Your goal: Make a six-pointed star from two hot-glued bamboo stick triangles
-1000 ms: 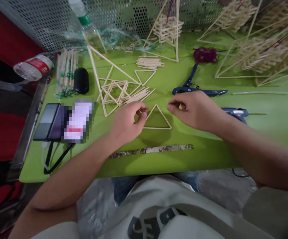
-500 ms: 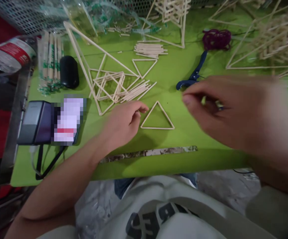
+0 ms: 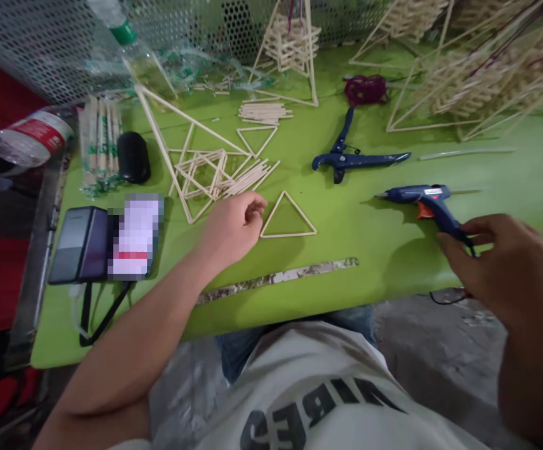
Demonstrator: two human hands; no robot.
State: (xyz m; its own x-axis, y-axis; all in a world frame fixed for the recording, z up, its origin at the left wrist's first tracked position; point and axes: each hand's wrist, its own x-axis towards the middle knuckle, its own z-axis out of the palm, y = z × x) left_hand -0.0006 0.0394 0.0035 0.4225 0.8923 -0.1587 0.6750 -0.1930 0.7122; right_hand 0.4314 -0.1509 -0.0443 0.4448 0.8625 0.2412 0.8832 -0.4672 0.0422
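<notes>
My right hand (image 3: pixel 500 256) grips the end of the handle of a blue hot glue gun (image 3: pixel 433 199) with an orange trigger. Its nozzle points left, and a glue stick (image 3: pixel 465 190) extends from its back. My left hand (image 3: pixel 238 225) rests on the green table with its fingers curled in and nothing visible in them. Beside its fingertips lies a flat triangle of thin wooden sticks (image 3: pixel 288 235). Behind that hand are a bundle of loose sticks (image 3: pixel 250 178) and a larger stick frame (image 3: pixel 159 134). A smaller stick triangle (image 3: pixel 258 129) lies farther back.
Blue cutters (image 3: pixel 341 159) lie ahead of the glue gun, near purple cord (image 3: pixel 365 90). Woven stick pieces (image 3: pixel 482 87) stand at the back right. A phone (image 3: pixel 135 237), power bank (image 3: pixel 81 244) and black case (image 3: pixel 133 157) are left. A flat strip (image 3: pixel 280 276) lies near the front edge.
My right hand has moved right and toward me, and now holds the glue gun. My left hand stays by the triangle, its fingers curled more. The view has shifted slightly.
</notes>
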